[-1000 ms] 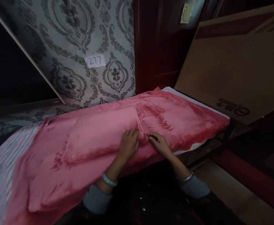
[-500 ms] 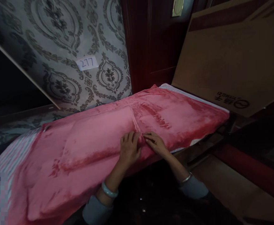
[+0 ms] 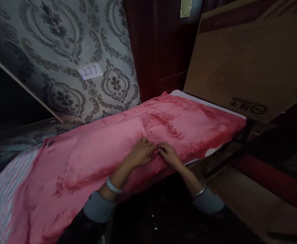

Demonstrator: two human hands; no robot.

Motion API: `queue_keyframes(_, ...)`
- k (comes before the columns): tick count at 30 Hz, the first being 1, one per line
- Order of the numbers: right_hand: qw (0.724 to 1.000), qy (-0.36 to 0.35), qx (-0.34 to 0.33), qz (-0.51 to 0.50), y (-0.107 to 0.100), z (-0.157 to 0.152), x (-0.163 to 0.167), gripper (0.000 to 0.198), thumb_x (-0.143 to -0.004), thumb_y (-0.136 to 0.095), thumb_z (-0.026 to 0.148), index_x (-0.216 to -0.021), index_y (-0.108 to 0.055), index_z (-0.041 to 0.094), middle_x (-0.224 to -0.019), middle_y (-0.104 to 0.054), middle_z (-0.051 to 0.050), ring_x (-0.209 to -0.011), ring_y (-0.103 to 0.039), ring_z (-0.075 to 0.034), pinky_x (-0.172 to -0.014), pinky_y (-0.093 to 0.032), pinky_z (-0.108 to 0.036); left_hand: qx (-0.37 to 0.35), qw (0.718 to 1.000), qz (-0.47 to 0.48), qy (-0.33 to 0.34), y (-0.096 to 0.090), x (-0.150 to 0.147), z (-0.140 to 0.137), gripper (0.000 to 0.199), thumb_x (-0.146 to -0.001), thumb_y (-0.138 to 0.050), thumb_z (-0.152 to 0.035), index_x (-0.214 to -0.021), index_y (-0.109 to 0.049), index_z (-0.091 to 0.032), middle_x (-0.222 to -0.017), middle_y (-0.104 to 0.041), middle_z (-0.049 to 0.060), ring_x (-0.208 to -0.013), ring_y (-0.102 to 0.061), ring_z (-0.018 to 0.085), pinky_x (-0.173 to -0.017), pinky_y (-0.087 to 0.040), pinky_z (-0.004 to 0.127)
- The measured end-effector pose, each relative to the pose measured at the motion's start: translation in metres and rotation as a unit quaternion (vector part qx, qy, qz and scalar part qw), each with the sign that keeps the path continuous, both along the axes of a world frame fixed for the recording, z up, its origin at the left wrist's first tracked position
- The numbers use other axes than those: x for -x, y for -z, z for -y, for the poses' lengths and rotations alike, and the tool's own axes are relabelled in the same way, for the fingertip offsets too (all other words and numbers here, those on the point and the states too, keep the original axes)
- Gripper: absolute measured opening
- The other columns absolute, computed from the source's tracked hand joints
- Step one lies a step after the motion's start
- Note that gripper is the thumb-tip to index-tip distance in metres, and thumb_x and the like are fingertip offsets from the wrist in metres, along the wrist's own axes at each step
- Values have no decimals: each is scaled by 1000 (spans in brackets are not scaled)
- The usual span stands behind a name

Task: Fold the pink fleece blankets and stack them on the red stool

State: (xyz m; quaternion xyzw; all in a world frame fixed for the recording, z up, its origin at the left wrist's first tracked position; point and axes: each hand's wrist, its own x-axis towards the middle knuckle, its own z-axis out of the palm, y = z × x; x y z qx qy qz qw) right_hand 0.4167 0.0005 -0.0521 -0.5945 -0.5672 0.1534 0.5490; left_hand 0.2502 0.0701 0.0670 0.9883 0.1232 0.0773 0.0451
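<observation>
**Mei:** Both hands meet near the front edge of the bed, in the head view. Her left hand (image 3: pixel 141 153) lies with curled fingers on the pink fluffy fleece blanket (image 3: pixel 128 149), and the right hand (image 3: pixel 169 154) pinches a small ridge of the same cloth. The fingertips of the two hands almost touch each other.

**Jon:** So the hands are narrow, not spread?

**Mei:** Yes, narrow. The right one grips a fold; for the left one I cannot tell if it grips or only presses. The blanket covers most of the bed, from the left end to the far right corner, and its front border hangs over the front edge.

**Jon:** What could go wrong from here?

**Mei:** I think the hanging part is heavy, so a pull toward her may drag the whole cloth off the front edge. Also the ridge may become a bigger wrinkle if only one hand pulls. The large brown cardboard sheet (image 3: pixel 242 61) leans at the right end of the bed; a strong tug could disturb it, I judge.

**Jon:** And the count?

**Mei:** One pink blanket, one striped white-and-blue bed sheet (image 3: pixel 8 176) under it, one cardboard sheet, one white paper label with the number 277 (image 3: pixel 90 71) on the patterned wall. Two hands, and one bracelet on each wrist: a pale green bangle (image 3: pixel 112 186) and a thin silver bangle (image 3: pixel 199 191).
</observation>
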Motion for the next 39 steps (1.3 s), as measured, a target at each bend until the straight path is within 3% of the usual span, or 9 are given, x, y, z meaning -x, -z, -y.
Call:
queue_keyframes(3,1000,-6,1,8,-1,0,0,22,-81,-58,12,-86,-75,24,-95,-71,-6,-93,-65,-22,-87,-54,-38,-7,1000,-7,1,4,-3,-4,20,-82,-54,-15,-92,-69,-22,-92,-68,8,-95,-53,26,-84,-43,43)
queue_keyframes(6,1000,-6,9,16,-1,0,0,22,-84,-58,15,-89,-77,24,-97,-71,-7,-95,-65,-22,-88,-53,-38,0,999,37,-17,15,5,-9,21,-78,-54,-12,-92,-66,-22,-101,-66,8,-100,-53,27,-87,-44,44)
queue_keyframes(10,1000,-8,20,21,0,-2,2,24,-91,-54,21,-91,-77,23,-98,-71,-7,-94,-65,-23,-87,-54,-38,61,989,135,-22,32,21,-13,25,-73,-54,-11,-93,-62,-22,-115,-66,8,-110,-52,27,-98,-44,45)
queue_keyframes(18,1000,-13,24,-5,0,-7,5,22,-91,-57,26,-101,-76,22,-105,-73,-8,-100,-67,-24,-95,-52,-41,76,971,223,-43,52,28,-16,22,-73,-54,-13,-92,-60,-22,-115,-66,8,-114,-52,26,-102,-44,46)
queue_keyframes(30,992,-40,31,-117,-8,-5,12,35,-90,-54,32,-115,-74,20,-118,-72,-9,-112,-65,-24,-104,-48,-43,60,953,298,-18,60,29,-17,25,-73,-55,-10,-94,-59,-22,-109,-66,8,-109,-54,26,-96,-47,47)
queue_keyframes(36,985,-59,64,-149,-14,-30,4,37,-85,-53,23,-114,-75,20,-109,-75,-5,-100,-69,-22,-94,-54,-40,68,945,318,-28,60,29,-18,23,-73,-54,-8,-91,-57,-22,-108,-66,7,-107,-55,25,-95,-48,45)
queue_keyframes(39,985,-44,53,-157,-14,-49,2,38,-84,-53,23,-114,-75,19,-112,-75,-6,-106,-68,-23,-99,-52,-42,71,946,315,-29,60,30,-17,22,-74,-54,-8,-91,-57,-22,-108,-67,8,-107,-55,25,-94,-48,45)
